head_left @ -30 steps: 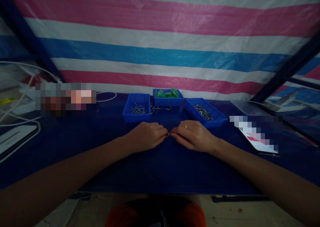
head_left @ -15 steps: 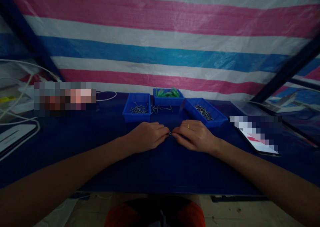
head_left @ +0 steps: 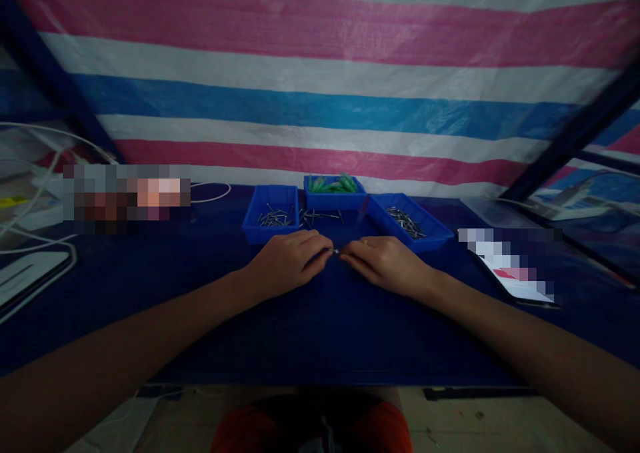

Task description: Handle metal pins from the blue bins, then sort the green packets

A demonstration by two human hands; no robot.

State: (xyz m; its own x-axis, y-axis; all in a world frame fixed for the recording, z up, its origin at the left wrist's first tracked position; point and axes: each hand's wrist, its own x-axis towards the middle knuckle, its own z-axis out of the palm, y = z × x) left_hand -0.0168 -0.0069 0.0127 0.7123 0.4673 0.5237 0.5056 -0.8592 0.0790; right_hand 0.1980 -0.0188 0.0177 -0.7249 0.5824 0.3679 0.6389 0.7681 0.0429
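My left hand (head_left: 293,258) and my right hand (head_left: 387,260) meet fingertip to fingertip over the blue table. Between them is a small dark metal piece (head_left: 335,250), pinched from both sides; its ends are hidden in the fingers. Behind my left hand, a blue tray (head_left: 250,225) holds thin metal pins. Several loose pins (head_left: 320,215) lie to the right of that tray. A second blue tray (head_left: 437,240), holding short metal parts, stands behind my right hand. Farther back, a third blue tray (head_left: 334,201) contains green pieces (head_left: 340,184).
A phone-like device with a lit screen (head_left: 515,276) lies on the right of the table (head_left: 320,346). At the left are a white-topped device (head_left: 33,273) and white cables (head_left: 75,250). A striped sheet (head_left: 320,73) hangs behind the table.
Both hands have moved slightly up and left in the view. A little more of the metal piece shows between the fingertips, which are slightly farther apart.
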